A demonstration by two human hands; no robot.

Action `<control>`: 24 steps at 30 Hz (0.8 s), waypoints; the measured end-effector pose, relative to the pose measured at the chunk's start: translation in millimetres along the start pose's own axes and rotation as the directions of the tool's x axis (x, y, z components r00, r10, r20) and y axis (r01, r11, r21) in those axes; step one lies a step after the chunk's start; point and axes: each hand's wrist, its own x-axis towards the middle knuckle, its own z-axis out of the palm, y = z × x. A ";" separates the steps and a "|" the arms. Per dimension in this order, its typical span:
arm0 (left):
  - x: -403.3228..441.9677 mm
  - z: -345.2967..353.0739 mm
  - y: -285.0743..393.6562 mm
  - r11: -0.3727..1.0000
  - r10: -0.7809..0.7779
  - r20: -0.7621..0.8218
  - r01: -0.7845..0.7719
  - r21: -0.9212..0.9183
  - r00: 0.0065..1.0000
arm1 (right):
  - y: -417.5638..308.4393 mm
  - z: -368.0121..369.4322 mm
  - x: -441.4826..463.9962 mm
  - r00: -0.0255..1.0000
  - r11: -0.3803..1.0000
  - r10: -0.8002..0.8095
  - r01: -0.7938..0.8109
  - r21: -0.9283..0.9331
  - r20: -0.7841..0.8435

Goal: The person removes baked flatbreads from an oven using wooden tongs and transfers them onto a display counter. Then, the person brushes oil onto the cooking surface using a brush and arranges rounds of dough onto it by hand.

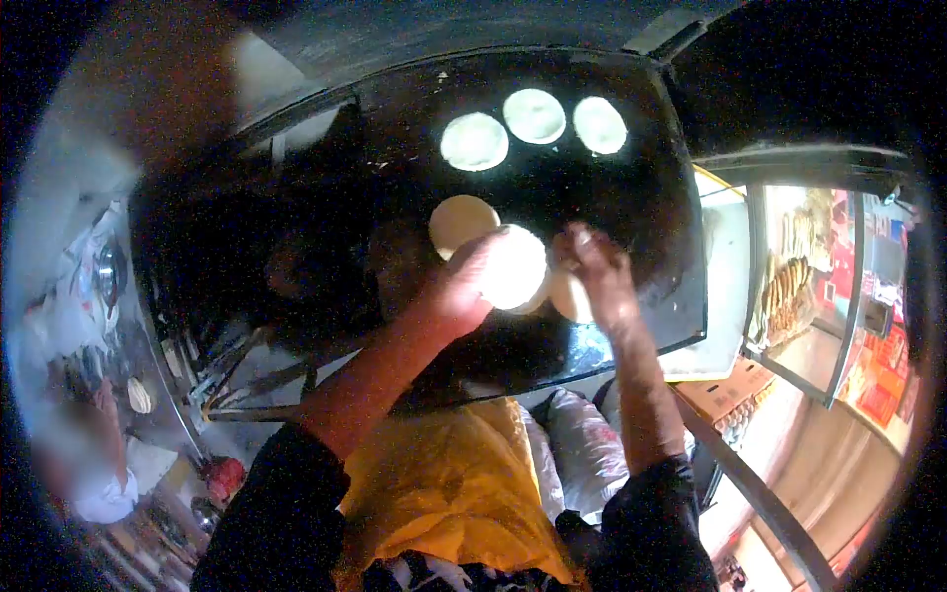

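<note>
My left hand [472, 283] is closed on a flat round of dough [515, 266], brightly lit and white, with what looks like another edge just beneath it. A tan round [464, 225] lies on the black flat surface, just beyond my left fingers. My right hand [604, 276] is over the surface to the right, its fingers blurred and bent. Another pale round [569, 296] shows beside the right palm, partly covered; whether the hand grips it is unclear. Farther back lie three pale rounds: a left one [474, 141], a middle one [535, 116] and a right one [600, 125].
The black surface [651, 227] has a raised dark rim. A yellow cloth [434, 483] and pale plastic sacks [582, 444] are at its near side. To the right are a glass case [804, 286] and a cardboard box [725, 390]. Another person [99, 454] is at far left.
</note>
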 end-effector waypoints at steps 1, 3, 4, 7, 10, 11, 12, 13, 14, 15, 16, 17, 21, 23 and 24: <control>3.6 15.2 -1.3 0.997 0.015 0.037 -0.018 0.071 0.999 | -12.7 18.4 -24.7 0.992 0.992 0.125 -0.125 0.024 0.035; 11.8 46.4 6.1 0.960 -0.088 0.044 0.073 0.269 0.995 | -8.4 13.4 -34.3 0.982 0.957 0.188 -0.190 0.219 0.031; 15.8 62.1 9.8 0.924 -0.139 0.048 0.112 0.365 0.989 | -2.5 0.0 -20.9 0.996 0.998 -0.020 0.015 0.067 0.084; 39.7 81.1 6.6 0.958 0.046 0.275 -0.121 0.261 0.960 | -32.4 -16.5 -15.4 0.998 0.972 -0.067 0.068 0.225 -0.011; 49.1 86.5 30.0 0.759 0.267 0.293 -0.387 0.523 0.918 | -63.2 -33.5 10.3 0.979 0.966 -0.196 0.204 0.158 -0.063; 51.2 97.0 47.1 0.708 0.256 0.225 -0.340 0.618 0.940 | -58.9 -58.0 33.3 0.967 0.966 -0.236 0.244 0.088 -0.092; 69.8 76.3 44.0 0.588 0.348 0.239 -0.410 0.697 0.906 | -58.4 -77.7 45.6 0.965 0.973 -0.222 0.210 -0.096 -0.143; 71.1 57.0 61.0 0.230 0.346 0.282 -0.373 0.899 0.895 | -34.8 -107.5 69.9 0.926 0.913 -0.350 0.303 -0.273 -0.140; 70.8 38.4 64.0 0.114 0.379 0.252 -0.315 0.942 0.890 | -36.4 -117.9 67.7 0.880 0.741 -0.467 0.339 -0.580 -0.082; 71.2 18.8 64.6 0.001 0.417 0.222 -0.244 0.970 0.882 | -34.8 -122.9 63.8 0.834 0.477 -0.552 0.331 -0.814 0.016; 71.2 -1.9 68.9 0.000 0.419 0.220 -0.243 0.970 0.881 | -30.1 -123.0 63.7 0.834 0.477 -0.551 0.334 -0.813 0.019; 71.7 -21.7 71.5 -0.286 0.445 0.326 -0.213 0.934 0.834 | -23.0 -123.4 63.9 0.803 0.235 -0.571 0.359 -0.903 0.170; 61.0 -25.6 78.0 -0.655 0.403 0.387 -0.034 0.755 0.829 | -31.2 -78.4 48.6 0.736 -0.053 -0.600 0.352 -0.934 0.312; 61.6 -22.7 81.9 -0.653 0.385 0.336 -0.004 0.758 0.859 | -29.8 -72.4 58.0 0.738 -0.185 -0.559 0.333 -0.925 0.378; 59.8 -20.2 81.9 -0.679 0.366 0.317 0.019 0.734 0.875 | -25.7 -71.4 64.5 0.772 -0.249 -0.515 0.282 -0.927 0.373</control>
